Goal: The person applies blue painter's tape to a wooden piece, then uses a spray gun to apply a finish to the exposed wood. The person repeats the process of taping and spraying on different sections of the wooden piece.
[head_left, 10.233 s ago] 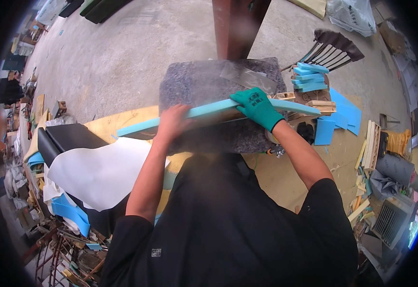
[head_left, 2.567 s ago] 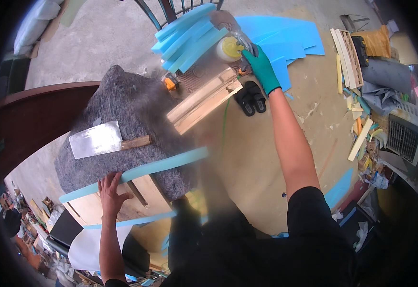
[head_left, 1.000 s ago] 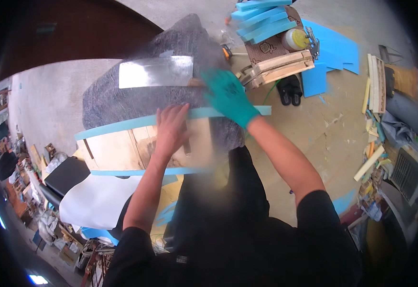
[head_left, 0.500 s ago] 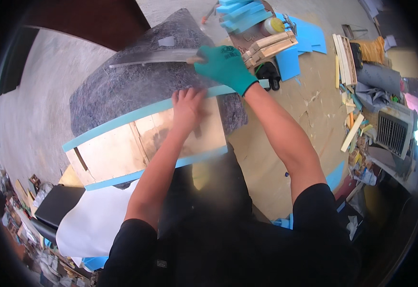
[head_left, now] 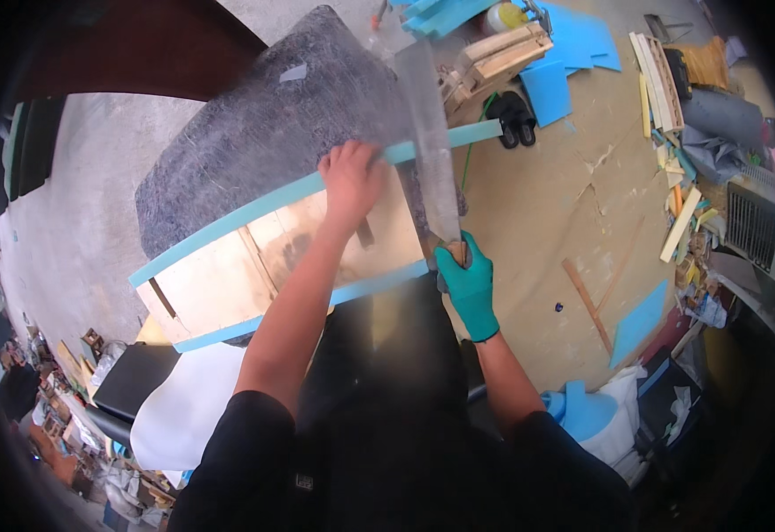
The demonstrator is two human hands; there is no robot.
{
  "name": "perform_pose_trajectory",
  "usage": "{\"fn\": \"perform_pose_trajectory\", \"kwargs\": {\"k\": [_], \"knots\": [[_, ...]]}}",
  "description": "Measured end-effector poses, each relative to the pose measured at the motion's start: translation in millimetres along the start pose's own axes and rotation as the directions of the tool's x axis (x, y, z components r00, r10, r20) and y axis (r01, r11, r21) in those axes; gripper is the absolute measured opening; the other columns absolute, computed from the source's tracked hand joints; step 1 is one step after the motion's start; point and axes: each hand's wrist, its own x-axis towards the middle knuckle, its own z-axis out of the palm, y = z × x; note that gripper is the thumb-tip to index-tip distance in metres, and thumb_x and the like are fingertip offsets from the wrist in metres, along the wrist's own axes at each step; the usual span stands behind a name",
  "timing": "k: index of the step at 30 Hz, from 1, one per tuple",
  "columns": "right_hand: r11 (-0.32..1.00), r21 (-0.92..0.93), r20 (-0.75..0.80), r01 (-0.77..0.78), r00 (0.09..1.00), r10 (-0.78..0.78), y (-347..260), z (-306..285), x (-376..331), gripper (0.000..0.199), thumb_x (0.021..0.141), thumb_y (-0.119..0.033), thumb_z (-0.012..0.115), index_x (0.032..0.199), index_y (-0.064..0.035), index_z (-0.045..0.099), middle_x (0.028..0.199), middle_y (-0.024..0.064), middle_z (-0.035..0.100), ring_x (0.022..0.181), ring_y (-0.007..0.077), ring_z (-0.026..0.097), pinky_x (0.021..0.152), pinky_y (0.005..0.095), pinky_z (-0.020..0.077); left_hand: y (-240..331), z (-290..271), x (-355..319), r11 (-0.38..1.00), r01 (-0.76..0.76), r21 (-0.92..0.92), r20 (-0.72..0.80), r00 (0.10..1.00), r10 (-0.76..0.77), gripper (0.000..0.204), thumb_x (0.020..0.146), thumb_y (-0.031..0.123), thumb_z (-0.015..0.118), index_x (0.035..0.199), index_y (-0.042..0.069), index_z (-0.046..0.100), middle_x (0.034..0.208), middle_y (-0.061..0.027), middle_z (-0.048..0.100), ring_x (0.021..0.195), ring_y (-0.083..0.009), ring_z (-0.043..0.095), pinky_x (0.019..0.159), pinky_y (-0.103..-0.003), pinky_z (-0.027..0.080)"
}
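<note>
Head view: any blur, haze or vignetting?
Head view: cleaver blade smeared toward its far end, likely motion; green-gloved right hand crisper. Head view: pale haze over the black trousers. Head view: black fisheye border rings the frame.

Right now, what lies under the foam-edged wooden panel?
Dark grey cloth shows beyond the wooden panel at its far edge and right end; what lies directly beneath is covered.

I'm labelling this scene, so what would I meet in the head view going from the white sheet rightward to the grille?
White sheet → left hand → cleaver → sandals → wooden frame → grille.
</note>
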Motion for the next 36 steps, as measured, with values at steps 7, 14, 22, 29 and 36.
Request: {"fn": "perform_pose_trajectory", "kwargs": {"k": [7,14,22,29,36], "knots": [[0.975,-0.209,0.032,0.073,0.997,-0.067,55,14,9,0.043,0.107,-0.015,0.074,0.148,-0.0025,0.067,0.086,-0.0008,0.072,0.067,0.0059,0.061,0.059,0.0276,0.0517,8,10,6,0.998,0.065,0.001,-0.089,0.994,-0.064,0.018,0.103,0.031,0.076,0.113,0.019,0.083,0.113,-0.0021,0.075,0.114,-0.0294,0.067,0.109,-0.048,0.042],[0.963,-0.237,0.048,0.129,0.991,-0.121,43,16,6,0.042,0.107,-0.017,0.075,0.146,-0.0023,0.069,0.084,0.0008,0.073,0.067,0.0064,0.062,0.059,0.0282,0.053,9,13,6,0.997,0.06,0.052,-0.131,0.99,-0.053,0.018,0.101,0.034,0.078,0.109,0.019,0.084,0.111,-0.0017,0.077,0.114,-0.0291,0.068,0.106,-0.047,0.044],[0.958,-0.261,0.018,0.12,0.993,-0.119,38,27,11,0.048,0.105,-0.026,0.079,0.141,0.004,0.069,0.078,0.0161,0.073,0.066,0.0255,0.072,0.061,0.0409,0.0553,7,17,5,0.999,0.044,0.01,-0.199,0.979,-0.041,0.013,0.093,0.033,0.082,0.099,0.022,0.085,0.106,0.0005,0.075,0.108,-0.0286,0.068,0.101,-0.046,0.043],[0.954,-0.279,-0.02,0.113,0.992,-0.123,45,40,28,0.037,0.106,-0.015,0.075,0.141,-0.0029,0.07,0.085,0.0033,0.073,0.07,0.0084,0.066,0.063,0.0304,0.0547,9,18,6,0.999,0.053,-0.003,-0.204,0.978,-0.052,0.012,0.093,0.032,0.082,0.098,0.022,0.085,0.104,0.0006,0.075,0.107,-0.0281,0.068,0.102,-0.046,0.043],[0.935,-0.348,-0.027,0.071,0.996,-0.085,54,22,-24,0.042,0.106,-0.016,0.075,0.145,-0.0034,0.069,0.088,0.0065,0.076,0.075,0.0113,0.07,0.068,0.0337,0.058,9,17,5,0.997,0.076,0.024,-0.193,0.979,-0.07,0.013,0.093,0.032,0.081,0.098,0.021,0.085,0.106,0.0008,0.076,0.11,-0.0282,0.068,0.103,-0.047,0.043]]}}
